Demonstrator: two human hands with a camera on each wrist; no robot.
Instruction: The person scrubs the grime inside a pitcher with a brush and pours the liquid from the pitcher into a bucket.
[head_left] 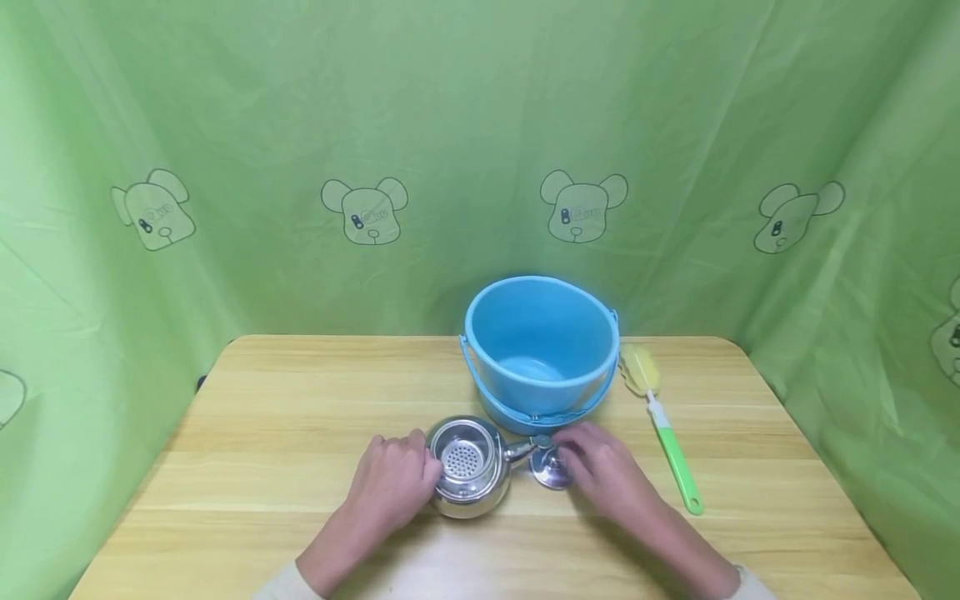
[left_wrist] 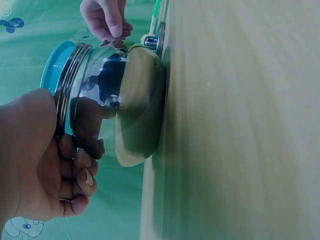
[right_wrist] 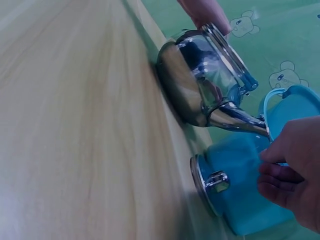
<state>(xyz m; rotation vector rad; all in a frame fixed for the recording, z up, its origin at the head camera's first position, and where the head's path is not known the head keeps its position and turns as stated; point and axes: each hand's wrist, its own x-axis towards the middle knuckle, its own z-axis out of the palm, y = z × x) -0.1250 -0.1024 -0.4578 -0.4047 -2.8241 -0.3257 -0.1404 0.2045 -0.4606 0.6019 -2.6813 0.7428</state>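
Two forearms (head_left: 347, 537) slant inward, left hand (head_left: 395, 481) gripping teapot (head_left: 471, 490), right hand (head_left: 602, 469) pinching its spout (head_left: 519, 451).

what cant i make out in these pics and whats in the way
Side of the teapot opposite its spout: head view, hidden by the left grip.
Teapot's inside below the strainer: head view, holes too small.
Whether the right grip touches the spout: head view, blurred.
Rest of the sleeves: head view, cut off by the bottom edge.
Lettering on the curtain: head view, too small.
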